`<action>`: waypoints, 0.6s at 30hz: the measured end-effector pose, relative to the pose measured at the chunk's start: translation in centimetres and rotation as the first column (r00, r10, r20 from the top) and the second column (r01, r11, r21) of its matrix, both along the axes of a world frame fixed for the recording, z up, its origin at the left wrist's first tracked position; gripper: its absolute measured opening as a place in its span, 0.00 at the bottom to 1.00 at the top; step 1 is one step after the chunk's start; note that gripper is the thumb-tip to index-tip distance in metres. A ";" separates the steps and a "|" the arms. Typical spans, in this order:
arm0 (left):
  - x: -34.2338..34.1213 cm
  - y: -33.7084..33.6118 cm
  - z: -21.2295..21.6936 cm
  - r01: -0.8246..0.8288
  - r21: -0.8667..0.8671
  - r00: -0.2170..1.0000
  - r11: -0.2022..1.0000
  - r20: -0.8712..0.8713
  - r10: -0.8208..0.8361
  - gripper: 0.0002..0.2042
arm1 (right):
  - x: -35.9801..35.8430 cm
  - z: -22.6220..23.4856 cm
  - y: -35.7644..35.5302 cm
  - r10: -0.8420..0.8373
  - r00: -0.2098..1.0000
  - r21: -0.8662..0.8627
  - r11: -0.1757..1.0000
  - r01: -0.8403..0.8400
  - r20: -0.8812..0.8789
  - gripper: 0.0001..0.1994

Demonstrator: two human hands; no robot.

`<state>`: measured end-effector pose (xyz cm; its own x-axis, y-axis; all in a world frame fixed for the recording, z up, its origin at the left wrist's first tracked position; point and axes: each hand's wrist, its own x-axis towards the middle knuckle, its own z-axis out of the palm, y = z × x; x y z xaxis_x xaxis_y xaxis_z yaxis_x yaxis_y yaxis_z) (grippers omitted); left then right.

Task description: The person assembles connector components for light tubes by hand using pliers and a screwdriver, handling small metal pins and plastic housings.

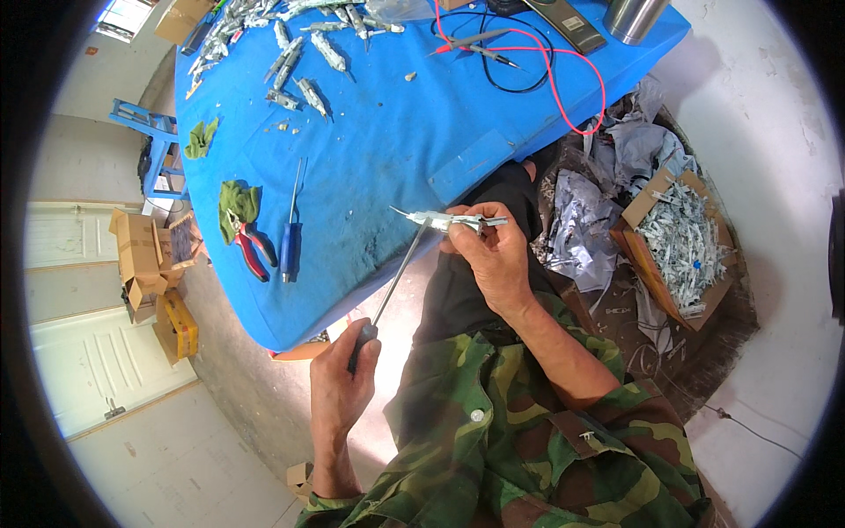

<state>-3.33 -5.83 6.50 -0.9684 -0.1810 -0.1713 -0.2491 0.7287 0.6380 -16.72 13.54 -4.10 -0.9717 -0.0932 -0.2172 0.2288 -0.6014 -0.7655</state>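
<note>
My left hand [341, 378] grips the dark handle of a screwdriver [393, 280], whose long metal shaft slants up and to the right. Its tip meets, or nearly meets, a slender whitish-grey piece with a thin pointed end [429, 220]. That piece is pinched in my right hand [489, 260] between thumb and fingers, above my lap at the table's near edge. The fingers hide part of its body. Left of my hands, a second screwdriver with a blue handle [291, 251] lies beside pliers with red-and-black handles [253, 253] and a green cloth [238, 204].
Several similar whitish pieces [327, 53] lie across the far side of the blue-covered table [370, 141]. Red and black test leads [563, 97], a dark handheld device [568, 25] and a steel cup [634, 16] sit far right. An open carton of white strips [682, 246] stands right of me.
</note>
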 end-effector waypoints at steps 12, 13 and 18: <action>0.4 0.9 0.1 -0.108 0.163 0.974 0.981 0.214 0.072 0.13 | 0.0 0.0 -0.2 -0.005 0.999 0.081 0.997 0.009 -0.052 0.08; 0.5 0.6 0.0 -0.154 0.234 0.961 0.960 0.262 0.090 0.13 | -0.1 0.0 -0.1 0.005 0.998 0.085 0.996 0.001 -0.059 0.09; 0.1 -1.0 -0.6 -0.256 0.595 0.925 0.762 0.379 0.015 0.25 | -0.2 -0.5 0.2 0.023 0.996 0.041 0.999 -0.019 -0.090 0.10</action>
<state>-3.25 -6.80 5.88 -0.8016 -0.0419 -0.5964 -0.5958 0.1385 0.7911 -16.87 13.77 -4.61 -0.9854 -0.1065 -0.1327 0.1698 -0.5654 -0.8072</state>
